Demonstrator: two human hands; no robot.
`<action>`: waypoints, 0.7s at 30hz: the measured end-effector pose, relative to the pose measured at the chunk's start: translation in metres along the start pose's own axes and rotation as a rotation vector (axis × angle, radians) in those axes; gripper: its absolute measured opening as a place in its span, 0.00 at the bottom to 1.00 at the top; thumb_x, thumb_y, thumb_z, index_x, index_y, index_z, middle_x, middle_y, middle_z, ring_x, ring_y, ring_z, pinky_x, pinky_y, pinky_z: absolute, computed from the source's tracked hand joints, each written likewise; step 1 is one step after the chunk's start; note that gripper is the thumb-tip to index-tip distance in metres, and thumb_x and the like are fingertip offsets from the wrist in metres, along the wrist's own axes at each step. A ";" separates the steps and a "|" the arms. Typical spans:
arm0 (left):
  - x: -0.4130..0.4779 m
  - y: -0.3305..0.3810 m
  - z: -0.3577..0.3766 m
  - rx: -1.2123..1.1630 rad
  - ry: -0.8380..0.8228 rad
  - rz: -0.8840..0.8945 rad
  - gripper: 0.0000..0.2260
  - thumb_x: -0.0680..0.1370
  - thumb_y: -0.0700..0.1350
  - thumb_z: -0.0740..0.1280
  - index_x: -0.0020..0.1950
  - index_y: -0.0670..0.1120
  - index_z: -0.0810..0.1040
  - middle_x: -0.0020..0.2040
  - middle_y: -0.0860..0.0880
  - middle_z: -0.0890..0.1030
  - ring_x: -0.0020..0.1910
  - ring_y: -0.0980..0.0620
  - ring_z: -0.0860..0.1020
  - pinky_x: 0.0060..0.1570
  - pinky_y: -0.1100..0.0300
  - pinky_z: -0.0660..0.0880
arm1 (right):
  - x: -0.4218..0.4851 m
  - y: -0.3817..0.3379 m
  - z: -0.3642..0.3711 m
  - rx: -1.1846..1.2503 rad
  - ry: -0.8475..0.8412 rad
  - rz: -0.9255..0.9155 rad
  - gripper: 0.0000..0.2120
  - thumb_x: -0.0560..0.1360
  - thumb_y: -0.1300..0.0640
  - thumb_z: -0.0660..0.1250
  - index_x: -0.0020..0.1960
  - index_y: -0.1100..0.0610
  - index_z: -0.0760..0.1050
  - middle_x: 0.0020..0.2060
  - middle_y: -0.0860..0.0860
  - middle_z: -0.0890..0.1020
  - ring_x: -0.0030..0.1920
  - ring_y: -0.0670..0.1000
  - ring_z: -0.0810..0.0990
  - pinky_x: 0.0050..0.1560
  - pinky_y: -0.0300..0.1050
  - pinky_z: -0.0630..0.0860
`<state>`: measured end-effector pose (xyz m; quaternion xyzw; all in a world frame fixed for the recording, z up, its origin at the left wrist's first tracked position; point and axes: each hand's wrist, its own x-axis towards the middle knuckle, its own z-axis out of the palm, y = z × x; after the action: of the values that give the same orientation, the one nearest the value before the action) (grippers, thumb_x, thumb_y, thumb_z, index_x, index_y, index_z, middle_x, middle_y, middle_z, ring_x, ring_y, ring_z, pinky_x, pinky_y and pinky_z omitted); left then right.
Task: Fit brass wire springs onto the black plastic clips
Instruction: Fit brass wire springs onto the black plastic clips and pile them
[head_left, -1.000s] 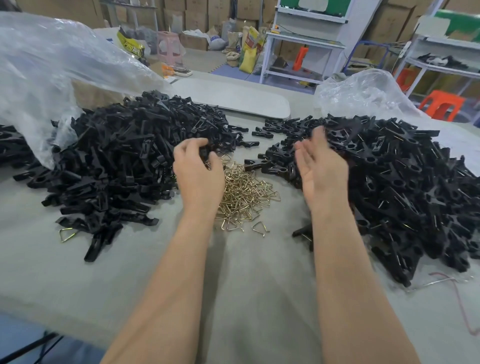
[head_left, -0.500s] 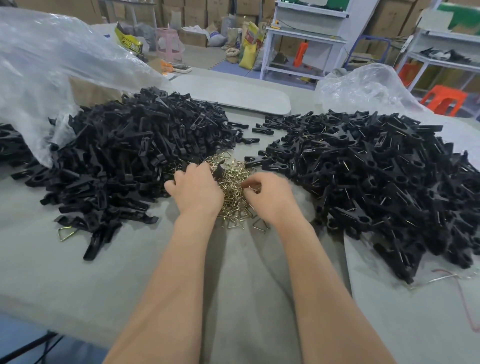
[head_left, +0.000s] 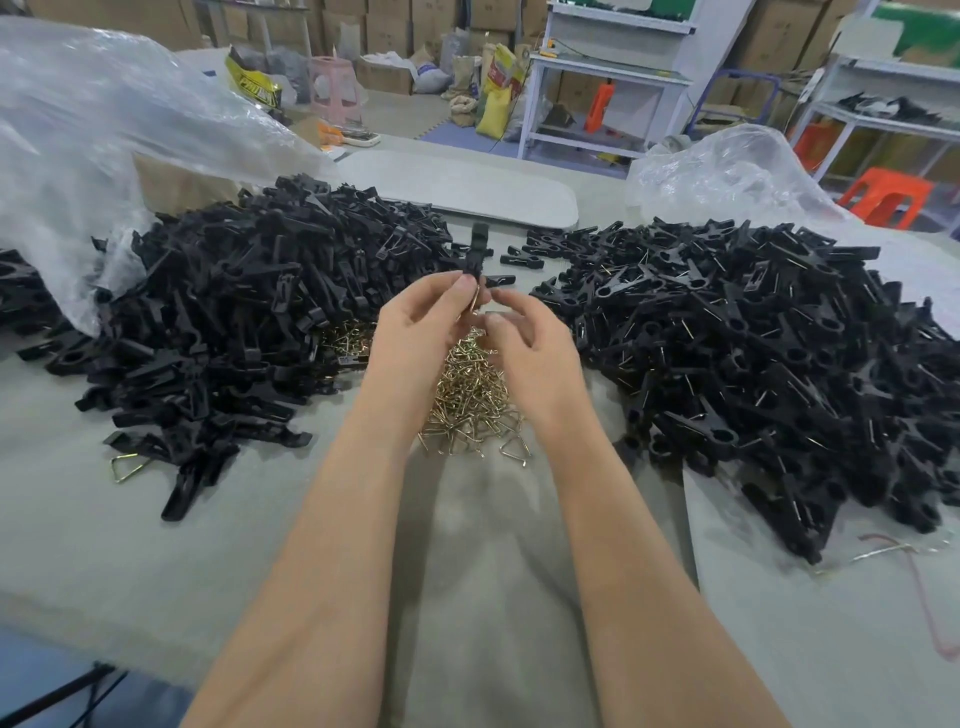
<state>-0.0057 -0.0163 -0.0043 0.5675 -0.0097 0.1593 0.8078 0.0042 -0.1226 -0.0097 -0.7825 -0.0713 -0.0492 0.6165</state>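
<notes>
L hand (head_left: 421, 322): raised over spring pile (head_left: 467, 400), fingers pinch lower end of one black clip (head_left: 477, 254), clip upright
spring (head_left: 474, 301): one brass spring at L fingertips, touching clip's base
R hand (head_left: 530, 348): just beside L hand, fingers curled, tips at the spring; can't tell if it grips
spring pile: on table (head_left: 156, 545), btwn left heap (head_left: 249, 312) and right heap (head_left: 753, 353) of clips
bag (head_left: 104, 130): clear plastic, behind left heap
</notes>
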 end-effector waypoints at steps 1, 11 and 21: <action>0.000 0.001 0.001 -0.110 -0.049 -0.040 0.10 0.79 0.38 0.63 0.41 0.46 0.80 0.37 0.52 0.82 0.35 0.57 0.78 0.40 0.65 0.74 | 0.001 -0.002 -0.002 0.172 -0.050 0.080 0.14 0.80 0.58 0.60 0.64 0.55 0.73 0.52 0.52 0.82 0.51 0.49 0.82 0.52 0.42 0.77; -0.006 -0.001 0.003 -0.017 -0.217 -0.280 0.13 0.80 0.41 0.62 0.40 0.51 0.82 0.40 0.54 0.83 0.44 0.55 0.78 0.48 0.60 0.69 | 0.004 -0.005 -0.018 0.765 0.043 0.343 0.06 0.77 0.67 0.63 0.53 0.62 0.75 0.39 0.53 0.79 0.37 0.47 0.77 0.44 0.38 0.76; -0.001 -0.013 0.004 0.486 0.053 -0.064 0.08 0.76 0.37 0.66 0.45 0.51 0.77 0.44 0.47 0.84 0.47 0.49 0.82 0.54 0.52 0.77 | 0.004 -0.005 -0.018 0.616 0.225 -0.010 0.08 0.74 0.69 0.67 0.47 0.59 0.73 0.41 0.53 0.78 0.43 0.48 0.81 0.47 0.39 0.79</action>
<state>-0.0023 -0.0239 -0.0147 0.7406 0.0681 0.1462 0.6523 0.0075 -0.1386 0.0005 -0.5485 -0.0182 -0.1145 0.8280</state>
